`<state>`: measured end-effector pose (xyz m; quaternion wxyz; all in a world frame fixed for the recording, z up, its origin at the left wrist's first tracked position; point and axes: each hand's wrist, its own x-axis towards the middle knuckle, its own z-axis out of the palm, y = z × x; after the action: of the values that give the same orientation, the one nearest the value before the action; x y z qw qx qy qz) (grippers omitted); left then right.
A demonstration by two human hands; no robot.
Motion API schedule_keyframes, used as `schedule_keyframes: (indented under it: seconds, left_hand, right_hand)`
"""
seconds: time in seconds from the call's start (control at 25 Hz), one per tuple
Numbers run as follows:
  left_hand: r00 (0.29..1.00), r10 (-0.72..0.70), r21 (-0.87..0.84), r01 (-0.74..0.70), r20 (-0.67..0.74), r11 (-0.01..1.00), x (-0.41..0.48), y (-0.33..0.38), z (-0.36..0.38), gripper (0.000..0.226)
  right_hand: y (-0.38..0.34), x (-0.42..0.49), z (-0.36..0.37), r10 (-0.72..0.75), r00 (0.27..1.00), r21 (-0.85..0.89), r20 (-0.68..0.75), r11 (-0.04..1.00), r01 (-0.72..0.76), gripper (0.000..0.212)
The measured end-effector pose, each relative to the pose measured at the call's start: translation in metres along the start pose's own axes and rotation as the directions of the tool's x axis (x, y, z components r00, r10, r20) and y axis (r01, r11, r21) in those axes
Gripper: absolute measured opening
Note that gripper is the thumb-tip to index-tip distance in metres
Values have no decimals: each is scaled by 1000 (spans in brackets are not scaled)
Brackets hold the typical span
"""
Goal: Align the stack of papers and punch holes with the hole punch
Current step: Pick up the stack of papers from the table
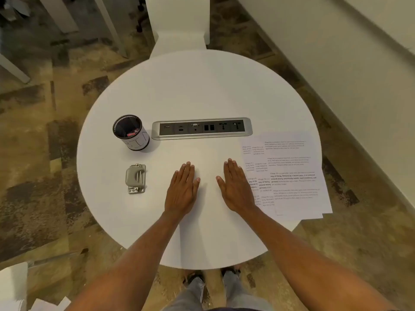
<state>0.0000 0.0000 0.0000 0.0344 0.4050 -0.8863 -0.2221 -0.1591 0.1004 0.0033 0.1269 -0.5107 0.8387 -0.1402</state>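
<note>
Several printed sheets of paper (292, 176) lie fanned and uneven at the right side of the round white table (190, 90), their far corners hanging over its edge. A grey metal hole punch (135, 178) rests on the table at the left. My left hand (183, 190) lies flat, palm down, in the middle of the table, well right of the punch. Beside it my right hand (235, 187) also lies flat, just left of the papers and apart from them. Both hands hold nothing.
A black and white pen cup (131, 132) stands behind the hole punch. A grey socket strip (202, 128) is set into the table's middle. A white chair (179, 25) stands beyond the table, and a white wall runs along the right.
</note>
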Motion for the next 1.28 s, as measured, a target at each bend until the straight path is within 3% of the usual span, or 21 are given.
schedule_keyframes:
  seconds: [0.4, 1.08, 1.2, 1.28]
  left_hand:
    - [1000, -18, 61, 19, -22, 998, -6, -6, 34, 57]
    - [997, -30, 112, 37, -67, 993, -5, -3, 37, 58]
    - [996, -26, 102, 34, -82, 994, -4, 2, 34, 58]
    - [991, -70, 30, 74, -116, 997, 0, 12, 30, 55]
  right_hand:
    - [11, -11, 26, -31, 997, -121, 70, 992, 39, 63]
    - [20, -10, 35, -33, 999, -49, 13, 998, 34, 63]
    - [17, -10, 28, -57, 998, 1, 25, 998, 57, 62]
    - [18, -7, 14, -47, 999, 145, -1, 988, 46, 58]
